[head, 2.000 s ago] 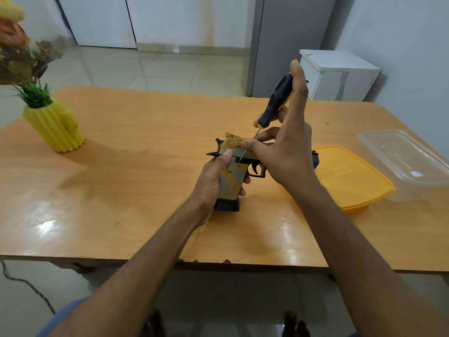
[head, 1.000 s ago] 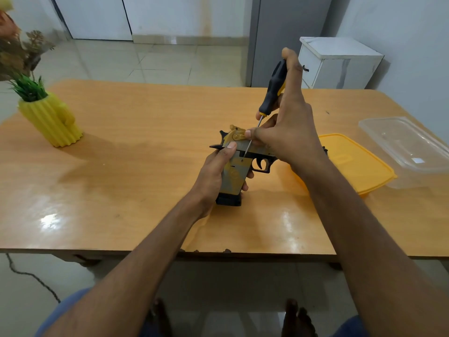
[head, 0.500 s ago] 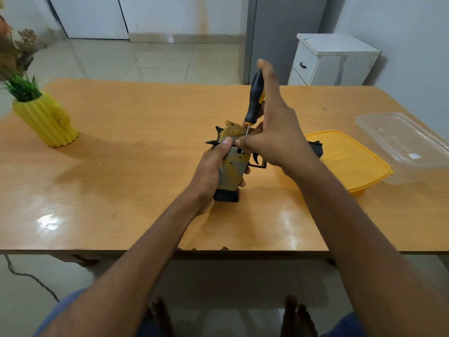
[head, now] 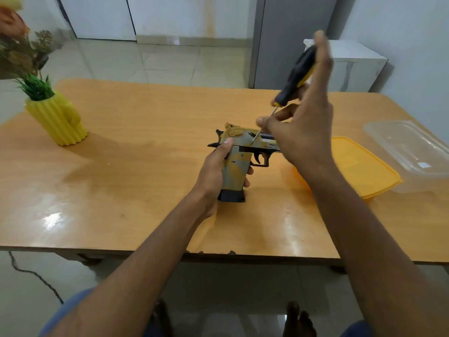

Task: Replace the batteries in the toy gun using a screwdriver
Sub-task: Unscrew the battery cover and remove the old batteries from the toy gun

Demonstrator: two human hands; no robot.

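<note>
Left hand wrapped round grip of toy gun, butt planted on worktop near front edge, probably to steady it under tool pressure. Right hand clamped on screwdriver, index finger laid along handle, thumb pinching shaft, likely to guide tip onto upper body; screw not discernible. Just beyond: yellow lid, clear container, maybe for parts. Far left: yellow vase.

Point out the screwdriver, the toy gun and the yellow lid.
screwdriver (head: pixel 297 76): head view, on its black handle.
toy gun (head: pixel 237 167): head view, on its grip.
yellow lid (head: pixel 359 166): head view, on its flat top.
</note>
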